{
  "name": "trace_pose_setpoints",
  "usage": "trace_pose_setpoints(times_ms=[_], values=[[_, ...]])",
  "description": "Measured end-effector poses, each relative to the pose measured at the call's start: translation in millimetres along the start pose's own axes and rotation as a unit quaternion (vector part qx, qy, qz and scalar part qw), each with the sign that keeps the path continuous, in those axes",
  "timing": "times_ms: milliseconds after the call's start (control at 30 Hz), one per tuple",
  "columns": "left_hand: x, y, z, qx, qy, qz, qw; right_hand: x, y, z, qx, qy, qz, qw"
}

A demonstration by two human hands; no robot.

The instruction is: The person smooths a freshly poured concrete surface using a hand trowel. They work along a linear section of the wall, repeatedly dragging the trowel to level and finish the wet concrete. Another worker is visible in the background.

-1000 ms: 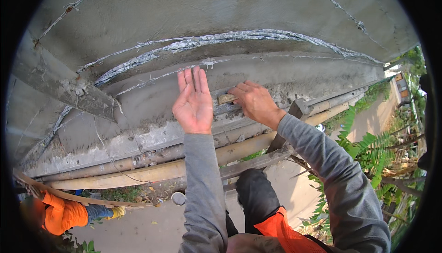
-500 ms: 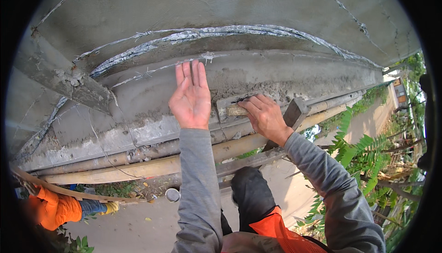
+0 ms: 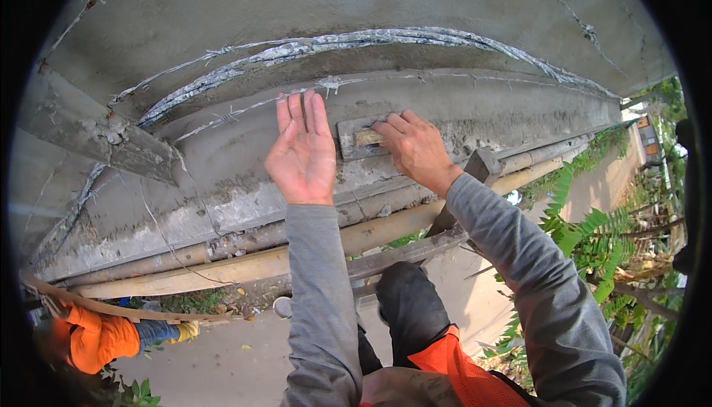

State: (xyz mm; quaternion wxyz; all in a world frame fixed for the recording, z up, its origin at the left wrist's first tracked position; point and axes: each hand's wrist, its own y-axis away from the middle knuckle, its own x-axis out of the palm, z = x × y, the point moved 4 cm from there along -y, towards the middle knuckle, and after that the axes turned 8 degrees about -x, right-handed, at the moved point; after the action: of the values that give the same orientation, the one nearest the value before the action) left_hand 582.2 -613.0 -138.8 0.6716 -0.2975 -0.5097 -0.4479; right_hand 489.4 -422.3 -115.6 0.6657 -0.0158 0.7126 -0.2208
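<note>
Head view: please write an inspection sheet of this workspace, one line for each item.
Surface: grey wall with a wet plaster band under a ridged moulding.
Job's things: plastering float, flat on the band.
Clutter: nothing seen on the wall.
Grippers: left hand open, fingers spread, fingertips against the band; right hand gripping the float's handle.
Cables: nothing seen; only thin scratch lines in the plaster.
Surroundings: bamboo scaffold poles below the band, another person in orange down on the ground, green ferns at right.
</note>
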Motion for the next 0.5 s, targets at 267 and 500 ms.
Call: trace_pose_setpoints(times_ms=[267,500], values=[[2,2,0,0.013,0.005,0.014,1.0,4,-24,31,-0.048,-0.021,-0.041,0.998],[0,0,-1,0.022,-0.037,0.011,0.999,-4,0,-1,-0.021,0.015,0.026,0.999]])
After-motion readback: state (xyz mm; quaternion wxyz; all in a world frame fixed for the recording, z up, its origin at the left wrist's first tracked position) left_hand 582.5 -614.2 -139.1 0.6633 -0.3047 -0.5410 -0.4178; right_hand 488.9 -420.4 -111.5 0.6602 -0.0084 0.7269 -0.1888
